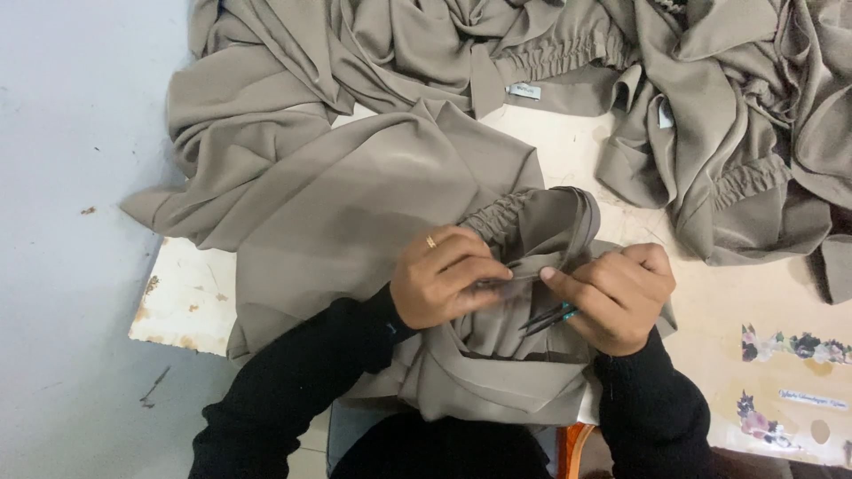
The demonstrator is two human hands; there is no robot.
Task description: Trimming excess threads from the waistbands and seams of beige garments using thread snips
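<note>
Left hand (441,277) and right hand (615,295) each pinch the garment (355,204) seam between them; the right grip also holds snips (548,317).

snips (548,317) mostly hidden in right hand (615,297), heaped garments (728,115) cut off at top

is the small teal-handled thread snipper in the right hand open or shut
Shut, it seems: the thread snipper's dark blades lie together, poking from the right hand.

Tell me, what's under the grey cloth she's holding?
Under the cloth a worn white table shows at its edges. Black sleeves slip beneath its lower folds. Whatever else lies under the cloth is covered. The right hand also holds small snips.
</note>
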